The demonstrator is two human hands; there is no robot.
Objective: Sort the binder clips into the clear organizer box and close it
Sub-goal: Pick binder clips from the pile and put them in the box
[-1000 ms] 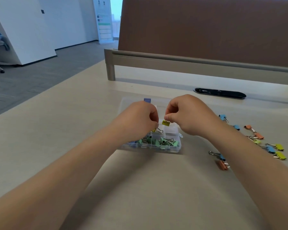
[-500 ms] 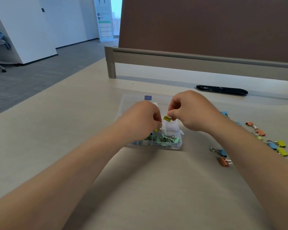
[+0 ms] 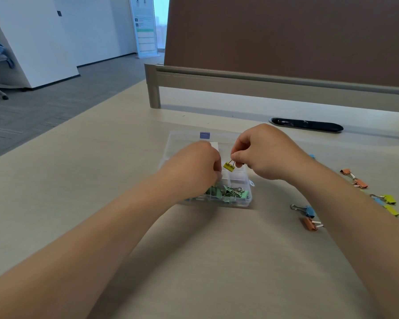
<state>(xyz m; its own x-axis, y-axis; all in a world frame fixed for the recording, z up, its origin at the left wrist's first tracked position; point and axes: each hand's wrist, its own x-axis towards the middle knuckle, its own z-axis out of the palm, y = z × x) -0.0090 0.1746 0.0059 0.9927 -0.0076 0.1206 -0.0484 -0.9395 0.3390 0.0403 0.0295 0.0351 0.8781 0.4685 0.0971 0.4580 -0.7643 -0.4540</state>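
The clear organizer box (image 3: 245, 202) lies in the middle of the table. Its lid (image 3: 184, 143) is folded back flat and carries a purple label (image 3: 204, 135). Green binder clips (image 3: 226, 193) fill the front compartment. My right hand (image 3: 272, 153) pinches a yellow binder clip (image 3: 229, 166) by its wire handles, just above the box's rear compartments. My left hand (image 3: 194, 168) hovers over the box's left half with fingers curled down; what they touch is hidden. Loose clips lie to the right: blue (image 3: 309, 211), orange (image 3: 309, 224), more orange (image 3: 361, 183), yellow (image 3: 390, 199).
A black oval cable port (image 3: 306, 125) is set in the table behind the box. Further back, a grey metal rail (image 3: 263, 79) carries a brown partition (image 3: 286, 38). The table's left edge drops off to grey floor (image 3: 32, 116).
The yellow clip now hangs more in the open below my right fingers. Both hands stay over the box, barely moved.
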